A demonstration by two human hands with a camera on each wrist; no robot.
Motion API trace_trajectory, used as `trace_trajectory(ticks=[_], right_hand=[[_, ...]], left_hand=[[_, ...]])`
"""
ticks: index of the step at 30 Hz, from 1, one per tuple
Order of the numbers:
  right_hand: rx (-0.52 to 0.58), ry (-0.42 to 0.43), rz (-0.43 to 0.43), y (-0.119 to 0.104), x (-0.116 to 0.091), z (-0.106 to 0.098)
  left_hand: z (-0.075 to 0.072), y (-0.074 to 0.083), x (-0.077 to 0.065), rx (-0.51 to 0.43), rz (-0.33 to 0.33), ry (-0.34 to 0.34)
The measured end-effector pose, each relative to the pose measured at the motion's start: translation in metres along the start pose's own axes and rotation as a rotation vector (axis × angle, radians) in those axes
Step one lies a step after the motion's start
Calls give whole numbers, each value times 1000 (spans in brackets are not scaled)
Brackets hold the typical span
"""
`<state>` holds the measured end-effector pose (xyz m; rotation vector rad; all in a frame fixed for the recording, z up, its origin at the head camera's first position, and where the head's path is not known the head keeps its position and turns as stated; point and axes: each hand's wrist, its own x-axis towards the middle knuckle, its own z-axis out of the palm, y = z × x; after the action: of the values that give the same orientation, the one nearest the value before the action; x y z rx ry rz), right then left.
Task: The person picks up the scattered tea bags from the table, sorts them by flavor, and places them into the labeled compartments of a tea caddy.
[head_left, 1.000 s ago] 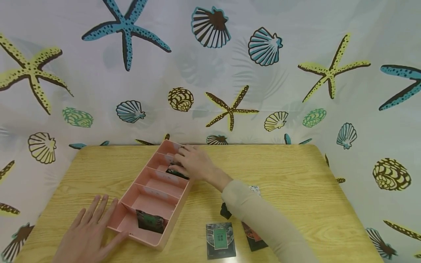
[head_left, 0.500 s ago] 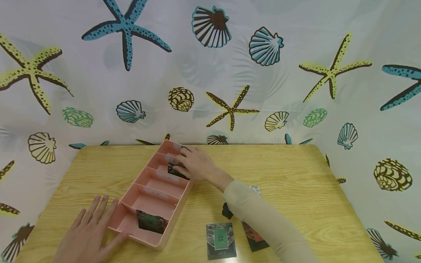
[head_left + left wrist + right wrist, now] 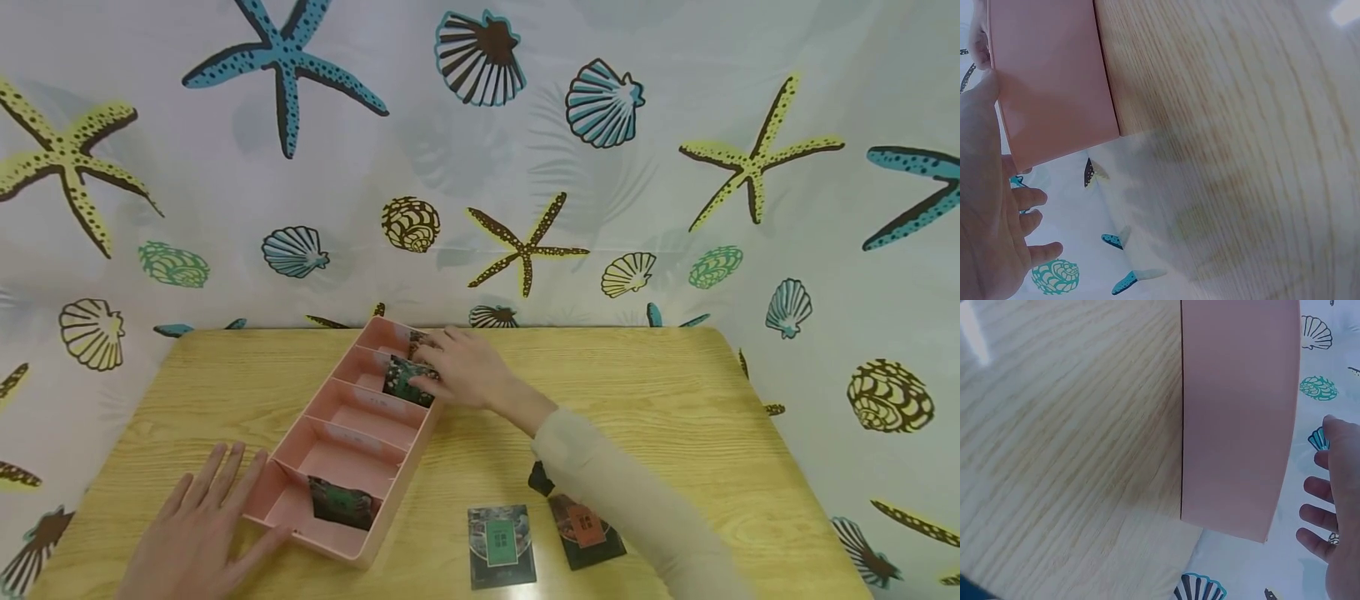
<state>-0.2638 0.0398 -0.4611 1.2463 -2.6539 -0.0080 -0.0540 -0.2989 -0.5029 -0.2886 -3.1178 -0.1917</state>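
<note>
A pink divided box (image 3: 358, 411) stands at a slant on the table. My left hand (image 3: 204, 533) lies by its near left corner, fingers straight and spread, thumb at the near rim. Over the far right side, my right hand (image 3: 467, 367) hovers with loosely bent fingers; in the right wrist view they hold nothing. Below those fingers a dark green-patterned packet (image 3: 405, 382) stands in the second compartment from the far end. A dark patterned item (image 3: 417, 340), partly hidden, is in the farthest one. The nearest compartment holds a dark packet with a green label (image 3: 341, 503).
Right of the box lie a flat dark packet with a green label (image 3: 502, 546) and another with a red label (image 3: 587, 532). A small black object (image 3: 540, 477) sits beside the right sleeve (image 3: 637, 500), partly covered. A shell-and-starfish patterned curtain (image 3: 480, 167) rises behind the wooden table (image 3: 637, 375).
My right hand has drawn slightly right and back from the second compartment's packet, which now shows more fully. The right forearm has shifted right, uncovering more of the red-labelled packet. My left hand stays put.
</note>
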Motion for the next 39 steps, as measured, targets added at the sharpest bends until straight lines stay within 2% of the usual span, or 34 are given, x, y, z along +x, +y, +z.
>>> trace_trajectory(ticks=[7, 12, 16, 21, 35, 39], right_hand=[[35, 26, 4, 4, -22, -4], [97, -10, 60, 5, -39, -6], [74, -35, 89, 3, -53, -7], [24, -43, 57, -3, -73, -5], [104, -141, 23, -30, -117, -4], [127, -122, 8, -36, -128, -2]], left_hand=[[1, 0, 0, -9, -4, -10], [1, 0, 0, -6, -2, -8], [1, 0, 0, -8, -9, -19], [0, -1, 1, 3, -10, -29], [-2, -1, 2, 7, 5, -23], [-2, -2, 2, 8, 6, -18]])
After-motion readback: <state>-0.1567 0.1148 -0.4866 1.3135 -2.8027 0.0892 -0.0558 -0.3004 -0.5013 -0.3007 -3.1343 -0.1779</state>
